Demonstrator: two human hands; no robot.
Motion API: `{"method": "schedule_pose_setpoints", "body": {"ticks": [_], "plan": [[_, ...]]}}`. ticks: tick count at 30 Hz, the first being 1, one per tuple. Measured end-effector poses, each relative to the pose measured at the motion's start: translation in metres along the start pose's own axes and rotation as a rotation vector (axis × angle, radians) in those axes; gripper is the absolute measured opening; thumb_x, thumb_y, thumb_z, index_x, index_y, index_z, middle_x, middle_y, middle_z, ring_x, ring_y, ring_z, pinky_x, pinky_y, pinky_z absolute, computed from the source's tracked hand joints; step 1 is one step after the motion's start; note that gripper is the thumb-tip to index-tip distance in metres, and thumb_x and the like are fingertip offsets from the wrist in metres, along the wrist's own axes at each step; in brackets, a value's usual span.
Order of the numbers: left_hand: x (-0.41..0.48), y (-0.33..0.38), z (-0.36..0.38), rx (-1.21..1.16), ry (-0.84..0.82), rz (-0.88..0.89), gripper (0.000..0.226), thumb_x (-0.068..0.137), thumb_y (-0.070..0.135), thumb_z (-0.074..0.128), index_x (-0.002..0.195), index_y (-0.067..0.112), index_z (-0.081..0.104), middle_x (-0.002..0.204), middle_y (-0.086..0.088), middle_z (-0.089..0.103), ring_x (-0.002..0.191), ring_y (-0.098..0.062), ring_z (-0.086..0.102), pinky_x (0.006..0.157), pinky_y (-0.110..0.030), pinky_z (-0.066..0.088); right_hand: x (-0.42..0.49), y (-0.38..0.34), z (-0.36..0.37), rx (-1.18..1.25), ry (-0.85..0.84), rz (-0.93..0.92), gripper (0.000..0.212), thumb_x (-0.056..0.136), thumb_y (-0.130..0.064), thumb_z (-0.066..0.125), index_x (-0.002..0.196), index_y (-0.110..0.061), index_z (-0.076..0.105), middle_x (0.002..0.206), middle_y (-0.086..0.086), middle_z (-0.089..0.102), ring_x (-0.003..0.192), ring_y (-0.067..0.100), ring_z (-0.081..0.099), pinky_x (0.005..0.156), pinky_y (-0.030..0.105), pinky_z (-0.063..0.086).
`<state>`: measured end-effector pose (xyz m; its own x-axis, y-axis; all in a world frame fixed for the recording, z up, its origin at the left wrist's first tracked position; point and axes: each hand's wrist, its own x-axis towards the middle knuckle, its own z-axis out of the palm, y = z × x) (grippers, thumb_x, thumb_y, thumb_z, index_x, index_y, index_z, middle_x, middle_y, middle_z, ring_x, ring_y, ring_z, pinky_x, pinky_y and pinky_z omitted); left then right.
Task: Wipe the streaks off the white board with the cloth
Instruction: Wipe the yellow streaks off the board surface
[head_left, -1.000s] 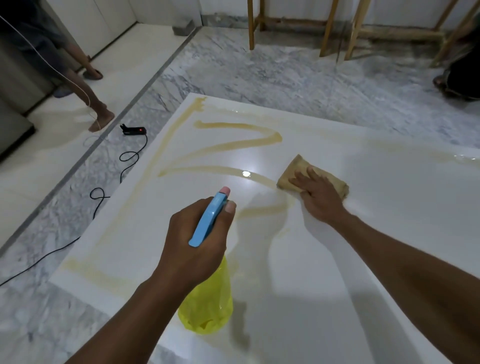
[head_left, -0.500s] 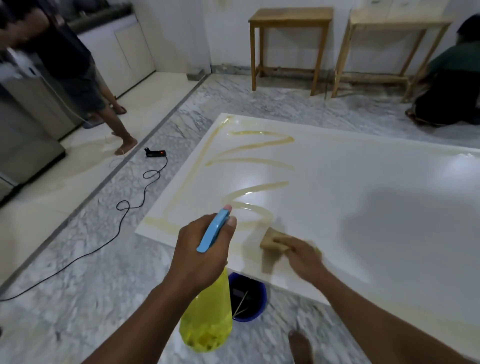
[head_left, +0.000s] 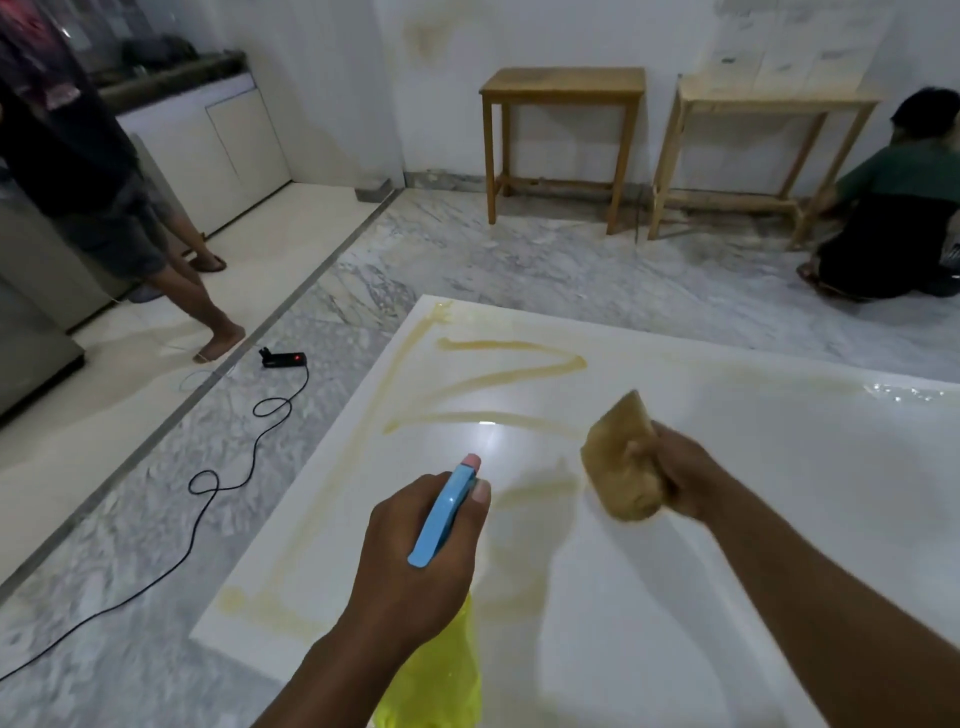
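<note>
Holds soft, limp cloth (head_left: 623, 462) bunched in curled right hand (head_left: 683, 480) at centre right, likely better spread flat under the palm; clasps spray bottle (head_left: 444, 517) in left hand (head_left: 410, 571), lower centre.

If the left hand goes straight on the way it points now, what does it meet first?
Likely the board, at the long streak ahead: the left hand, gripping the spray bottle, points forward over it. Its height above the board is unclear.
</note>
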<state>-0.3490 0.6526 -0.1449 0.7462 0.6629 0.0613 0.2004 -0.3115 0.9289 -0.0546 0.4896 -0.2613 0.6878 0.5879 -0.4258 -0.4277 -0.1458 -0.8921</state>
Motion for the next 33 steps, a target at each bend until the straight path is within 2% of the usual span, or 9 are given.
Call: {"method": "schedule_pose_setpoints", "body": {"ticks": [3, 5, 8, 12, 17, 20, 25, 30, 33], "plan": [[0.053, -0.003, 0.015, 0.021, 0.018, 0.016, 0.061, 0.090, 0.065, 0.056, 0.091, 0.006, 0.071, 0.087, 0.005, 0.061, 0.074, -0.039, 0.066, 0.060, -0.058, 0.057, 0.073, -0.064, 0.000, -0.467, 0.146, -0.178, 0.034, 0.076, -0.020, 0.056, 0.109, -0.021, 0.065, 0.120, 0.018, 0.067, 0.095, 0.031, 0.064, 0.082, 0.046, 0.053], [0.085, -0.008, 0.024, 0.038, 0.042, 0.020, 0.060, 0.091, 0.063, 0.056, 0.093, 0.006, 0.072, 0.085, -0.010, 0.067, 0.075, -0.037, 0.066, 0.062, -0.056, 0.059, 0.125, -0.091, 0.001, -0.801, 0.181, -0.268, 0.039, 0.086, -0.035, 0.051, 0.122, -0.027, 0.062, 0.126, 0.004, 0.064, 0.109, 0.026, 0.060, 0.092, 0.034, 0.042], [0.113, -0.018, 0.031, 0.082, 0.071, 0.043, 0.054, 0.094, 0.059, 0.056, 0.095, 0.008, 0.073, 0.091, -0.016, 0.069, 0.074, -0.035, 0.066, 0.061, -0.055, 0.059, 0.195, -0.088, 0.003, -1.051, 0.124, -0.352, 0.050, 0.098, -0.010, 0.040, 0.142, -0.030, 0.050, 0.148, 0.004, 0.052, 0.134, 0.028, 0.048, 0.100, 0.028, 0.032], [0.125, -0.036, 0.033, 0.120, 0.061, 0.022, 0.049, 0.095, 0.056, 0.056, 0.093, 0.009, 0.072, 0.082, -0.010, 0.066, 0.066, -0.034, 0.064, 0.058, -0.054, 0.058, 0.245, -0.021, 0.008, -1.280, 0.019, -0.289, 0.054, 0.099, -0.011, 0.039, 0.149, -0.032, 0.041, 0.163, 0.007, 0.028, 0.151, 0.032, 0.018, 0.119, 0.047, 0.017], [0.110, -0.053, 0.021, 0.142, 0.046, -0.038, 0.042, 0.097, 0.051, 0.059, 0.094, 0.011, 0.073, 0.084, -0.010, 0.068, 0.072, -0.032, 0.066, 0.061, -0.055, 0.059, 0.222, 0.011, 0.013, -1.361, 0.026, -0.365, 0.055, 0.099, -0.009, 0.038, 0.151, -0.028, 0.039, 0.165, 0.001, 0.021, 0.154, 0.027, 0.010, 0.121, 0.051, 0.004], [0.093, -0.053, 0.008, 0.130, 0.060, -0.050, 0.043, 0.096, 0.051, 0.058, 0.096, 0.011, 0.073, 0.085, -0.009, 0.069, 0.074, -0.030, 0.067, 0.063, -0.056, 0.060, 0.190, 0.026, 0.018, -1.328, 0.008, -0.375, 0.056, 0.097, -0.005, 0.040, 0.149, -0.026, 0.044, 0.163, 0.004, 0.028, 0.153, 0.030, 0.015, 0.120, 0.054, 0.010], [0.045, -0.044, -0.023, 0.132, 0.050, -0.025, 0.052, 0.095, 0.056, 0.058, 0.096, 0.007, 0.073, 0.097, -0.017, 0.071, 0.078, -0.034, 0.068, 0.067, -0.057, 0.061, 0.098, 0.089, 0.037, -1.221, -0.036, -0.454, 0.061, 0.084, -0.009, 0.034, 0.140, -0.021, 0.056, 0.153, 0.013, 0.044, 0.146, 0.041, 0.031, 0.111, 0.070, 0.025], [-0.033, -0.031, -0.069, 0.095, 0.046, 0.018, 0.046, 0.096, 0.050, 0.059, 0.095, 0.007, 0.073, 0.103, -0.021, 0.072, 0.084, -0.037, 0.070, 0.069, -0.054, 0.062, -0.042, 0.169, 0.091, -1.196, -0.038, -0.446, 0.061, 0.086, -0.008, 0.037, 0.142, -0.025, 0.054, 0.155, 0.003, 0.040, 0.149, 0.027, 0.023, 0.118, 0.060, 0.017], [-0.081, -0.030, -0.093, 0.055, 0.048, -0.024, 0.038, 0.095, 0.050, 0.061, 0.099, 0.016, 0.077, 0.094, -0.010, 0.074, 0.078, -0.030, 0.071, 0.068, -0.058, 0.061, -0.110, 0.193, 0.126, -1.181, -0.092, -0.399, 0.060, 0.090, -0.003, 0.040, 0.141, -0.031, 0.052, 0.156, -0.003, 0.038, 0.150, 0.021, 0.021, 0.121, 0.051, 0.014]]}}
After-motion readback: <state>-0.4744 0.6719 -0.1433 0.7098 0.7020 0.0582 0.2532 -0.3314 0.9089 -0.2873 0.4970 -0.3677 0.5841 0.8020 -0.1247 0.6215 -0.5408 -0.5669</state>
